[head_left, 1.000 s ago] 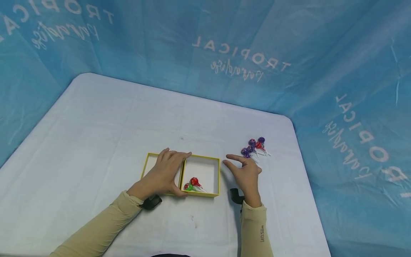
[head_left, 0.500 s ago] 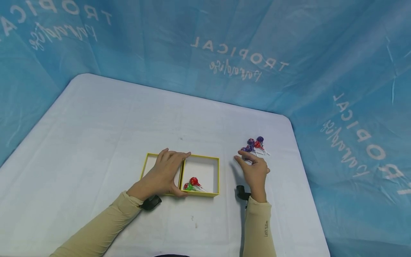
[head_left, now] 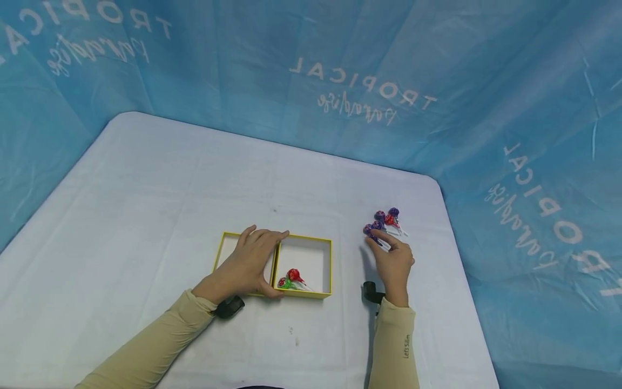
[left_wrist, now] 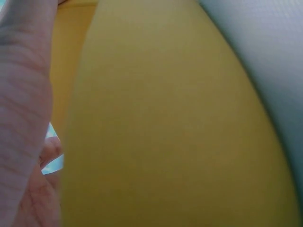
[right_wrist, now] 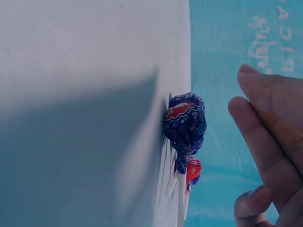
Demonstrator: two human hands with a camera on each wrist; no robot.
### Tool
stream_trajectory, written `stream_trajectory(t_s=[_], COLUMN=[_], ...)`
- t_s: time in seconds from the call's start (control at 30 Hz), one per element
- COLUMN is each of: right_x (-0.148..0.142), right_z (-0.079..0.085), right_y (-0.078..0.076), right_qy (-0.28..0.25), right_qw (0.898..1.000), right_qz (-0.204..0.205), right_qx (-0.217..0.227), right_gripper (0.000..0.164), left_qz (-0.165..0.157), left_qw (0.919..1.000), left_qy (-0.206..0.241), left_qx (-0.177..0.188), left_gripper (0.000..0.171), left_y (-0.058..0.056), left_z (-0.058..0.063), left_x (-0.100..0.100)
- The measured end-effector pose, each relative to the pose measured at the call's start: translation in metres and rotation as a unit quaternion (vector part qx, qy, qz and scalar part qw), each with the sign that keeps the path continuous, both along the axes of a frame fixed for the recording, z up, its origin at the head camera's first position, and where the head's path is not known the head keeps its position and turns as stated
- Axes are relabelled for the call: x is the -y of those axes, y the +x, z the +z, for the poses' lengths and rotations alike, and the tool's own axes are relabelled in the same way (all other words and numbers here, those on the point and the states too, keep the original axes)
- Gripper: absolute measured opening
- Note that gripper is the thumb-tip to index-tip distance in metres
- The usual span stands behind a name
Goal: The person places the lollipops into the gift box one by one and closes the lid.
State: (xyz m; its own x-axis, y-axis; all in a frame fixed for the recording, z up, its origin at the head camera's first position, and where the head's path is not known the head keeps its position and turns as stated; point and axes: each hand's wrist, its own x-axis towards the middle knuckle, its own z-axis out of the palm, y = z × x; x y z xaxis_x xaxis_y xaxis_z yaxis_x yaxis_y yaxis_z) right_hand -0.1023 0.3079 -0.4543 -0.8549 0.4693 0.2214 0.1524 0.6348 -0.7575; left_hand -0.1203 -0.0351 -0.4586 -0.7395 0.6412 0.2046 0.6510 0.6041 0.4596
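A yellow-edged box (head_left: 306,295) with two square white sections side by side lies on the table. My left hand (head_left: 250,259) spans its middle, holding it with the thumb at the near wall and fingers at the far edge. In the right section lie a red lollipop (head_left: 293,274) and a green-wrapped lollipop (head_left: 284,283). My right hand (head_left: 393,262) hovers beside a loose pile, thumb and index finger extended near a purple lollipop (right_wrist: 185,124). A gap shows between fingertips and candy in the right wrist view. Yellow box wall (left_wrist: 165,118) fills most of the left wrist view.
Behind that lollipop lie several more, among them a purple lollipop (head_left: 393,212) and a red lollipop (head_left: 390,220), white sticks pointing right. A white cloth covers the table (head_left: 194,173). Blue printed curtains (head_left: 272,70) hang along its far and right sides.
My right hand has moved right, away from the box to the lollipop pile, its thumb and index finger coming nearer the closest purple one. My left hand and the box stay put.
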Motion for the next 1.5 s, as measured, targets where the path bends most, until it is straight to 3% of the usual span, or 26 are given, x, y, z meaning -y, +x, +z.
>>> stream_trajectory(t_s=[0.77, 0.97, 1.5], right_x=[-0.0027, -0.0041, -0.0054], right_z=[-0.0030, -0.0038, -0.0048], right_y=[0.0011, -0.0016, -0.0034], right_qy=[0.006, 0.002, 0.015], right_qw=[1.000, 1.000, 0.999], right_qz=[-0.027, -0.019, -0.019], right_qx=[0.010, 0.002, 0.043], right_gripper=[0.031, 0.032, 0.031], left_qz=[-0.001, 0.003, 0.000], left_qw=[0.9999, 0.9999, 0.9999], left_qy=[0.000, -0.002, 0.010], left_qx=[0.012, 0.012, 0.013], left_gripper=[0.126, 0.126, 0.124], left_y=[0.0030, 0.0027, 0.0034], left_z=[-0.0012, 0.0002, -0.0011], left_x=[0.0003, 0.0004, 0.0015])
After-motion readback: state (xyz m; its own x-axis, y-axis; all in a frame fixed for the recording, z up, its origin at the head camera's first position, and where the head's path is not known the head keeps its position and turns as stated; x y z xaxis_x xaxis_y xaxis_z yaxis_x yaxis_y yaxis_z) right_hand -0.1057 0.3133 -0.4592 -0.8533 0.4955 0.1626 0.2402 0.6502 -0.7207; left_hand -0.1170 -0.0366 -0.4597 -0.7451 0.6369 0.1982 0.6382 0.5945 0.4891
